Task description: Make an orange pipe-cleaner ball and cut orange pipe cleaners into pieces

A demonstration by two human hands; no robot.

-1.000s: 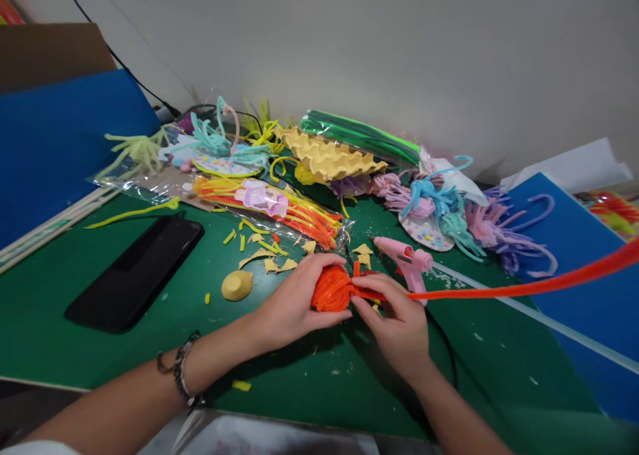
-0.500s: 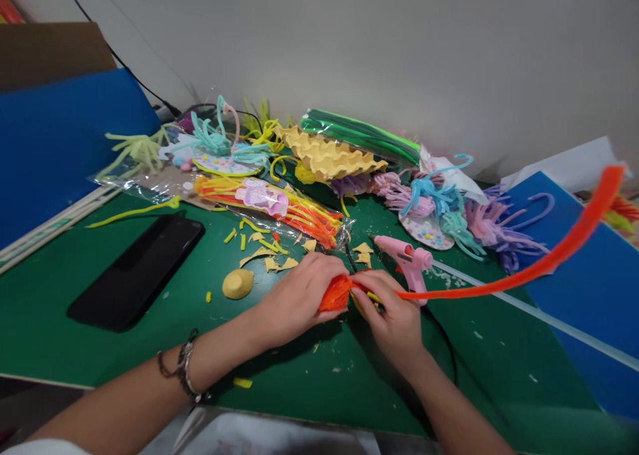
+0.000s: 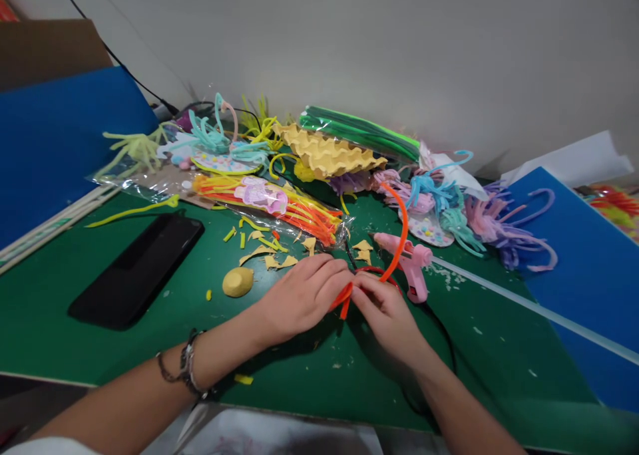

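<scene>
orange strands (image 3: 402, 239) clamped in left fingers (image 3: 333, 279), right fingers (image 3: 367, 293); green tabletop (image 3: 299, 378) below, grey wall (image 3: 349, 42) behind.

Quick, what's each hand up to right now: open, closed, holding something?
Left hand: closed over the orange pipe-cleaner bundle, mostly hiding it.
Right hand: closed, pinching the orange pipe cleaner that curves upward.

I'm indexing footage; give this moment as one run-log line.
left hand: curled over orange bundle; right hand: fingertips at bundle; orange strip: arching in front of pink glue gun; black phone: on green table
</scene>
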